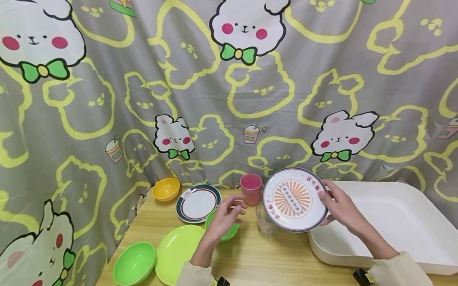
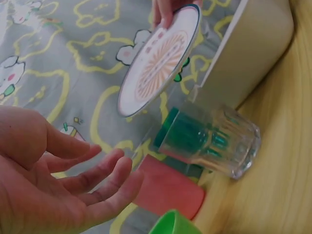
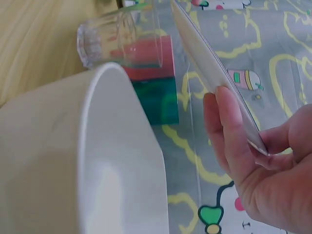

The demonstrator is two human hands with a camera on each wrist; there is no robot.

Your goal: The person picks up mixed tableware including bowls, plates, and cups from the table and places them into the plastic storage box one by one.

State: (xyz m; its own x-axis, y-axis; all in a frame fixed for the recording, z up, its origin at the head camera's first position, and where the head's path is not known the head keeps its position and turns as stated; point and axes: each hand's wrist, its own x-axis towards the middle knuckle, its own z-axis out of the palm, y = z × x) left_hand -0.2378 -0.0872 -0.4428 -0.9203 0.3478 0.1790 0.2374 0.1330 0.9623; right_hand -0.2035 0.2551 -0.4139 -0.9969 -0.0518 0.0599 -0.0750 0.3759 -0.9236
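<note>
One round white dark-rimmed plate, edge pinched by the right hand; white rectangular tub below that grip, left hand loosely spread, open air between it and the plate.

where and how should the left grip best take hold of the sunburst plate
The sunburst plate is probably best taken by its left rim, the left grip coming from that side, thumb in front and fingers behind. The plate is thin-edged and tilted in mid-air, and the right grip pinches the opposite edge, leaving the left one free.
</note>
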